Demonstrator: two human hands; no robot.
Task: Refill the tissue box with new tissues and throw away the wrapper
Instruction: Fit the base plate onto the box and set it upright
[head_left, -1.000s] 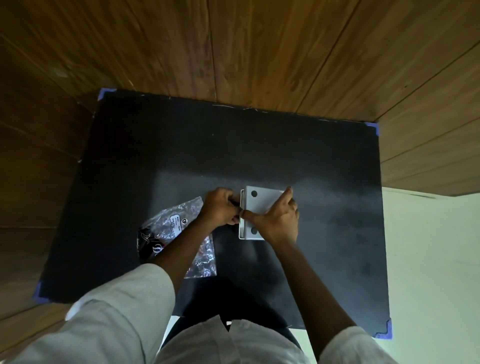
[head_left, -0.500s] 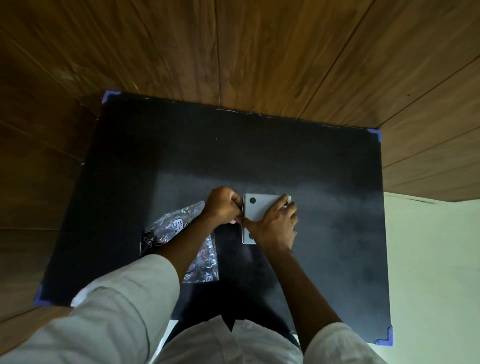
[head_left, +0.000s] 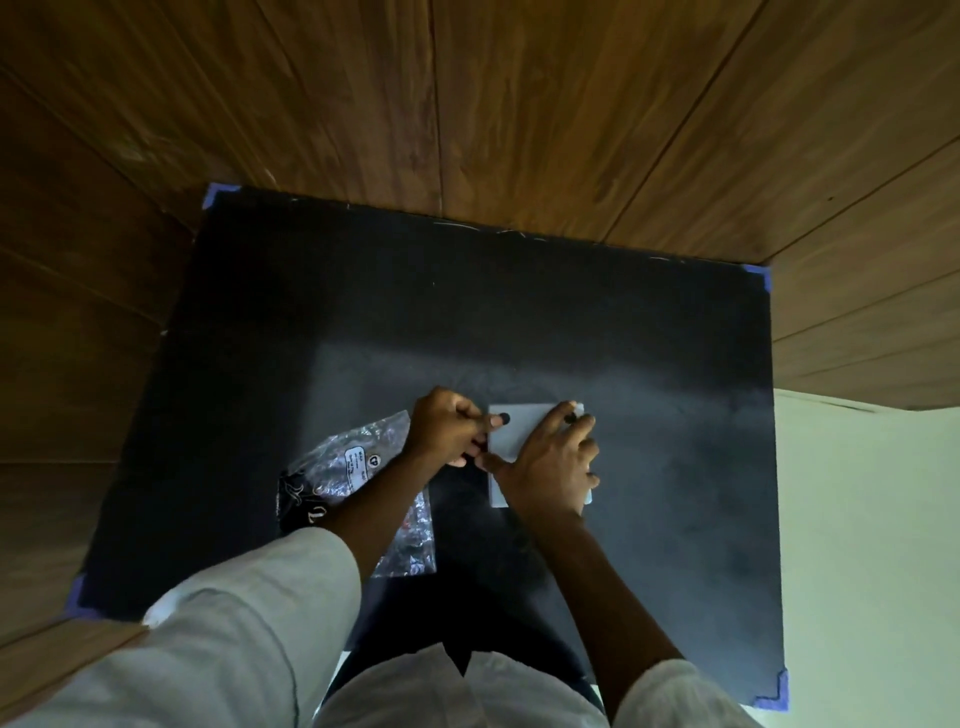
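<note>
A pale grey tissue box (head_left: 519, 431) with dark round feet lies underside up on the black mat (head_left: 467, 322), near its middle. My right hand (head_left: 550, 467) lies flat over the box, fingers spread, pressing on it. My left hand (head_left: 449, 431) is curled at the box's left edge, its fingers pinching there together with my right thumb; what they pinch is hidden. The clear crinkled plastic wrapper (head_left: 353, 467) with a white label lies on the mat to the left, partly under my left forearm.
The black mat has blue tape at its corners (head_left: 758, 275) and lies on a brown wooden surface (head_left: 467, 104). A pale green floor (head_left: 872, 545) shows to the right. My white sleeves fill the lower part of the view.
The box has gone from tilted up on its edge to lying flatter under my right hand. Both hands stay at its left edge. The view has shifted a little.
</note>
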